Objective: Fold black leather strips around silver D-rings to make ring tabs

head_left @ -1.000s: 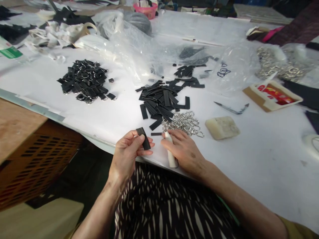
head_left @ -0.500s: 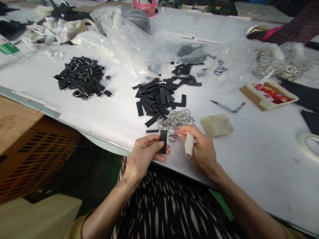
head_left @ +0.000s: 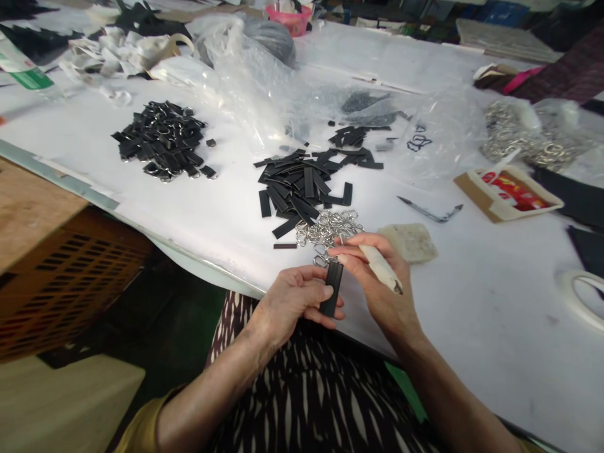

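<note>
My left hand (head_left: 295,302) pinches a short black strip (head_left: 332,289) upright at the near edge of the white table (head_left: 198,214). My right hand (head_left: 377,283) is closed round a white-handled tool (head_left: 380,268), and its fingertips touch a small metal ring at the top of the strip. A heap of silver metal rings (head_left: 328,228) lies just beyond both hands. Behind it is a pile of loose black strips (head_left: 302,182). Further left sits a pile of black strips with rings on them (head_left: 160,141).
A beige block (head_left: 410,242) lies right of the rings, with thread snips (head_left: 429,212) beyond it. A cardboard tray (head_left: 507,192), bags of metal rings (head_left: 528,135), clear plastic bags (head_left: 264,82) and a tape roll (head_left: 585,296) surround them. An orange crate (head_left: 61,283) stands under the wooden bench at left.
My right hand left the table edge, reached the ring heap and came back with the tool raised. My left hand turned the black strip upright and moved it right, toward my right fingers.
</note>
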`<state>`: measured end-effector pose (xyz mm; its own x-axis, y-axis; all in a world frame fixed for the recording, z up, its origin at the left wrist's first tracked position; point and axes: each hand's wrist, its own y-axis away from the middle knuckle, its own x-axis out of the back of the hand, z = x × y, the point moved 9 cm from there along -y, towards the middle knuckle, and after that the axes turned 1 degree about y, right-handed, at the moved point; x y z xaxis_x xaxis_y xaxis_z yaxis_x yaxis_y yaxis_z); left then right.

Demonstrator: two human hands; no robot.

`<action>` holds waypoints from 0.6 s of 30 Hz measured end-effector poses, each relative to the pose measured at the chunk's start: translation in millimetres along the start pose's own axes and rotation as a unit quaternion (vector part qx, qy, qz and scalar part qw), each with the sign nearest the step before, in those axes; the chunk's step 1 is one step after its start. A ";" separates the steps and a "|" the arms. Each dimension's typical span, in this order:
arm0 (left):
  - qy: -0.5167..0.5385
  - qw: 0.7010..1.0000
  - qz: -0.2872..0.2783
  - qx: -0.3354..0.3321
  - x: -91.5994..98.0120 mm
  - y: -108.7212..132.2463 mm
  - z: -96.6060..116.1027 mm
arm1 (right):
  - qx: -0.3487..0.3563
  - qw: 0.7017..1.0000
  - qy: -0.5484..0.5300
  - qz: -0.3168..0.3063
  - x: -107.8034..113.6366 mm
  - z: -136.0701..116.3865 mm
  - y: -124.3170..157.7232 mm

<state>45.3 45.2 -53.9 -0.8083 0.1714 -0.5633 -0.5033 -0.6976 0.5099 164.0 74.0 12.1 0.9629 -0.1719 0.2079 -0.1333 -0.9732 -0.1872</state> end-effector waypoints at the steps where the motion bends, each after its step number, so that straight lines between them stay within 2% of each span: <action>1: 0.003 1.000 0.004 -0.003 0.6 -0.1 1.0 | -0.001 1.000 -0.005 0.000 0.3 0.3 0.9; 9: 0.019 0.998 0.031 -0.043 1.7 4.8 11.2 | 0.026 0.999 -0.025 -0.008 -2.6 -3.4 4.9; 18: 0.040 0.995 0.053 -0.077 7.0 8.6 19.5 | 0.061 0.998 0.002 -0.029 -3.9 -15.5 6.3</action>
<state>29.4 53.9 -40.8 -0.8245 0.0397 -0.5644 -0.3589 -0.8079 0.4675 155.8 66.3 25.0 0.9673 -0.1162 0.2256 -0.0471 -0.9557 -0.2904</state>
